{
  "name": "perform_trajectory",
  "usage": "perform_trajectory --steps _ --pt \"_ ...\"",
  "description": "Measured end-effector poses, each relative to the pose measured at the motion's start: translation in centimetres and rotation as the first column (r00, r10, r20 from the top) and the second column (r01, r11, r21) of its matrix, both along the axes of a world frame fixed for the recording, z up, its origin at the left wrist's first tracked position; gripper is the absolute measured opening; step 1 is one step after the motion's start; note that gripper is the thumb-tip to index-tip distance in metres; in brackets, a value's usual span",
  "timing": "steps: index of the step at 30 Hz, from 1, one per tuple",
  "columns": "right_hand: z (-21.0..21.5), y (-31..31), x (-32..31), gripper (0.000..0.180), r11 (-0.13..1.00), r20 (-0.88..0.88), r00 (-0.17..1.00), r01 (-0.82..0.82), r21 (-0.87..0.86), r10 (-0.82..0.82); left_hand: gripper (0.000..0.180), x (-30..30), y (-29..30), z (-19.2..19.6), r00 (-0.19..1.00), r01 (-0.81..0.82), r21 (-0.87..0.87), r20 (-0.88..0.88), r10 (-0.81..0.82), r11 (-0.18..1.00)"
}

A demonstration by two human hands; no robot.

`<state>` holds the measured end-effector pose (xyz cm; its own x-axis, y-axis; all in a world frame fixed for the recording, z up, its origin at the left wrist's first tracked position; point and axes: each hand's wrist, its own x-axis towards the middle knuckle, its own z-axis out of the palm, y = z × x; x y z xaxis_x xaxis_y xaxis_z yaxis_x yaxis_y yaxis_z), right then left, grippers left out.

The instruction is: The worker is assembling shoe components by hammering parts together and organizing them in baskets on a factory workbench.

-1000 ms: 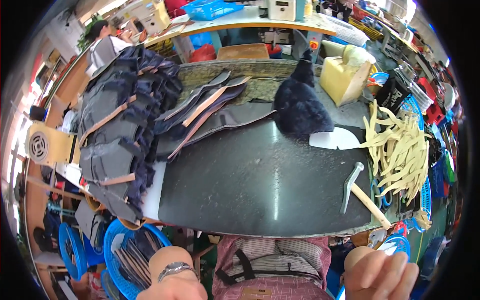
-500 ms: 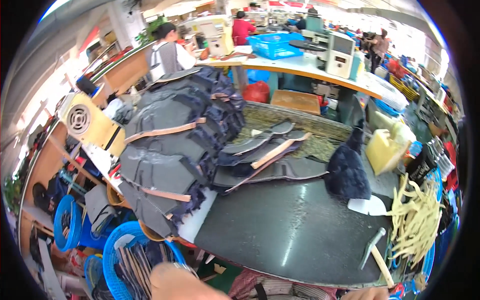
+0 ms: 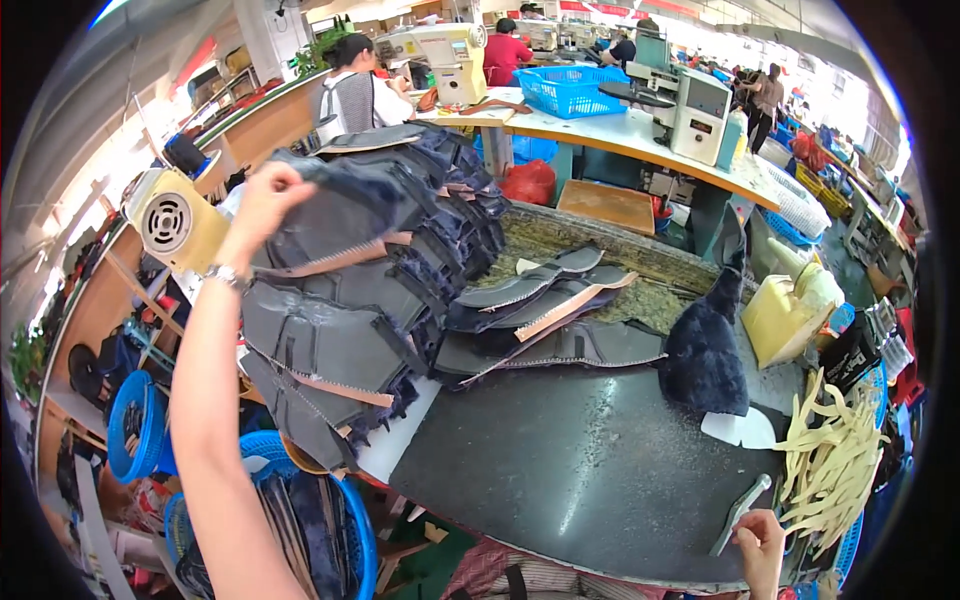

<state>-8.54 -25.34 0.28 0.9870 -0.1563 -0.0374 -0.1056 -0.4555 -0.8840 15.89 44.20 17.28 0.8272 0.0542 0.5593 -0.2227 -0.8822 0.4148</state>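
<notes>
The right hand (image 3: 762, 540) is cut off at the lower edge, so its grip is hard to read; its fingers rest on a grey metal hammer head (image 3: 738, 514) lying on the dark worktable (image 3: 590, 470). The left hand (image 3: 262, 200) pinches the top dark grey leather shoe-upper piece with a tan serrated edge (image 3: 345, 215), atop a tall stack (image 3: 340, 330) at the table's left.

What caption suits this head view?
Left hand grasps a dark cut piece atop the stack; right hand rests beside a hammer.
</notes>
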Motion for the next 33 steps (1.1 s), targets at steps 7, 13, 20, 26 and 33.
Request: perform_trajectory --steps 7,13,20,26,33 --pt "0.2 7.3 4.4 0.013 0.952 -0.050 0.950 -0.307 0.014 0.307 0.018 -9.5 -10.8 4.2 0.970 0.219 -0.205 -0.056 -0.235 0.954" --pt "3.3 20.7 12.0 0.033 0.738 0.405 0.641 -0.658 -0.147 0.652 0.017 -11.6 -15.9 -7.8 0.980 0.162 0.448 -0.181 -0.088 0.879" --pt "4.8 35.2 20.7 0.037 0.652 0.632 0.172 -0.280 -0.704 0.756 0.016 -11.3 -14.6 -6.5 0.971 0.237 0.368 -0.120 -0.206 0.899" --pt "3.5 38.1 18.0 0.029 0.745 0.753 0.001 -0.148 -0.650 0.658 0.029 -10.1 -10.6 -5.2 0.964 0.256 0.378 -0.033 -0.264 0.889" --pt "3.8 39.0 22.1 0.035 0.695 0.648 0.259 -0.181 -0.695 0.716 0.027 -5.2 -12.0 -4.2 0.803 0.248 0.164 -0.587 -0.108 0.955"
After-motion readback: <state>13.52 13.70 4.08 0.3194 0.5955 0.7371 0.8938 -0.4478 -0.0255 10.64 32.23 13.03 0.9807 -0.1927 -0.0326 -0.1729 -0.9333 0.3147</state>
